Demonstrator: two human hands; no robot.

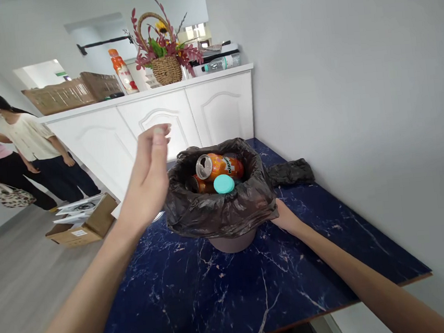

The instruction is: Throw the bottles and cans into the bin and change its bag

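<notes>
A small trash bin (233, 242) lined with a black plastic bag (222, 216) stands upright on the table. Inside lie an orange Mirinda can (222, 166) on its side, a bottle with a turquoise cap (223, 184), and another orange can partly hidden below. My left hand (148, 181) is raised beside the bin's left rim, fingers curled in toward the thumb, with nothing visible in it. At the bin's right side, my right hand (284, 217) touches the overhanging bag; its fingers are hidden behind the plastic.
The blue marbled table (219, 303) meets a grey wall at right. A folded black bag (291, 172) lies behind the bin. Beyond stands a white cabinet (222, 106) bearing a flower basket (166, 69) and bottles. Two people and a cardboard box (82, 229) are at left.
</notes>
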